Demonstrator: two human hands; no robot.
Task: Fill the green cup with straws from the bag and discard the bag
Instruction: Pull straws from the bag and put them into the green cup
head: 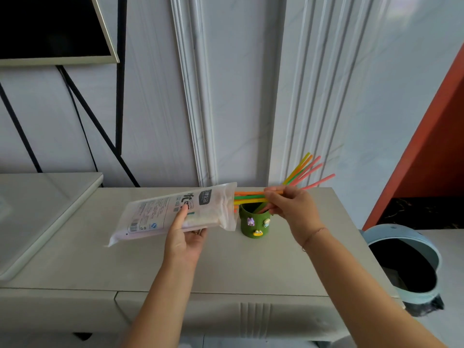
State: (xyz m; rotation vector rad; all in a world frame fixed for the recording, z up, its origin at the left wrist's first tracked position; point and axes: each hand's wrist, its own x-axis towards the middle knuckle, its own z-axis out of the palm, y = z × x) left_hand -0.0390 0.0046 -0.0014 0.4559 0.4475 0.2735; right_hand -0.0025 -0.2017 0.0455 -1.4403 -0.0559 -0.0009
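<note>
Left hand (pixel 184 237) grips the straw bag (pixel 173 213), right hand (pixel 292 208) pinches the straws (pixel 251 197); loose ones could fan out and miss the green cup (pixel 254 224).

Both bare forearms reach forward from the bottom edge, the left one nearly upright, the right one slanting in from the lower right. The left hand (pixel 184 238) grips the bag (pixel 155 212) from below, thumb laid across its front, while the right hand (pixel 293 209) pinches a bundle of straws (pixel 251 197) with curled fingers.
</note>
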